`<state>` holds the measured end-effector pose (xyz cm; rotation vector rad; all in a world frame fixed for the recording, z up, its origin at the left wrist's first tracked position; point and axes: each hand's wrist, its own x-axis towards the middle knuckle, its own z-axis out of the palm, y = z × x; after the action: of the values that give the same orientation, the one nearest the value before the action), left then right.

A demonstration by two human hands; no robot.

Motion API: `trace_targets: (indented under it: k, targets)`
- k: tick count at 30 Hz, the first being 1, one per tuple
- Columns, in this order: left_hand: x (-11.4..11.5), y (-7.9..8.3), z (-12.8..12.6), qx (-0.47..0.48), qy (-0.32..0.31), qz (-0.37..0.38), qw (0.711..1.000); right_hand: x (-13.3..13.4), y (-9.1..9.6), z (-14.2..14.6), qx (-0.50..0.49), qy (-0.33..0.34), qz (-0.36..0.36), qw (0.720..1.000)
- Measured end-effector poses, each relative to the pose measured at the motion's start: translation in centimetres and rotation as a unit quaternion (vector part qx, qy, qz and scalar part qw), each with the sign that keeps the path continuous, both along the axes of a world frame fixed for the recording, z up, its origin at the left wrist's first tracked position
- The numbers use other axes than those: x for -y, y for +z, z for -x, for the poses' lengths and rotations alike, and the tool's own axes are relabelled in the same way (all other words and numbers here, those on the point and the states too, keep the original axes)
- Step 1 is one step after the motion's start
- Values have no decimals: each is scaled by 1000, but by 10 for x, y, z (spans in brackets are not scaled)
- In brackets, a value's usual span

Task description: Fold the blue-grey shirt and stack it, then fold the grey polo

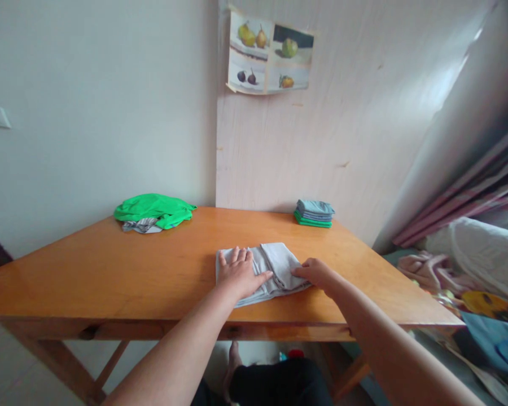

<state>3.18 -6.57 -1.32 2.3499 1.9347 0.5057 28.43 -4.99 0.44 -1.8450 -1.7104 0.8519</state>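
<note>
A light grey garment (279, 262), folded into several layers, lies near the front edge of the wooden table. My left hand (240, 274) rests flat on its left part, fingers spread and thumb pointing right. At the garment's right end, my right hand (315, 273) is closed on the edge, thumb and fingers pinching the cloth. A folded flap runs across the middle of the cloth, between the two hands. What kind of garment it is cannot be made out.
On the wooden table (152, 276), a crumpled green cloth heap (154, 208) with grey striped fabric sits at the back left. A neat stack of folded clothes (314, 213) stands at the back right. Behind rises a wall with a fruit picture (271, 53). Bedding (486, 254) lies at right.
</note>
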Motion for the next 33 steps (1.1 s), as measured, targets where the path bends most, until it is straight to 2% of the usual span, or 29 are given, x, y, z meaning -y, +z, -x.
trace_targets:
  k: [6, 9, 14, 18, 22, 26, 28, 30, 33]
  targets:
    - [3, 3, 0, -1, 2, -3, 1000, 7, 6, 6, -62, -4, 14, 998]
    - [3, 3, -1, -1, 3, -4, 1000, 12, 3, 8, -91, -34, 2, 995]
    - [3, 3, 0, 9, 3, -17, 1000, 16, 0, 17, -114, -64, -108, 986]
    - [4, 5, -1, 19, 6, -15, 1000, 22, 8, 33, -21, -51, -217, 975]
    - [6, 6, -2, 35, 9, -27, 999, 38, 17, 62, 47, 8, -336, 941]
    - [7, 8, 0, 57, 3, -38, 998, 56, 19, 92, 56, 99, -398, 910]
    - [5, 9, 3, 95, 1, -40, 995, 62, 17, 105, 60, 130, -407, 902]
    - [0, 10, 8, 212, 5, -36, 977, 67, 15, 115, 71, 148, -405, 900]
    - [-8, 9, 16, 416, 23, -25, 909, 70, 12, 127, 104, 158, -399, 897]
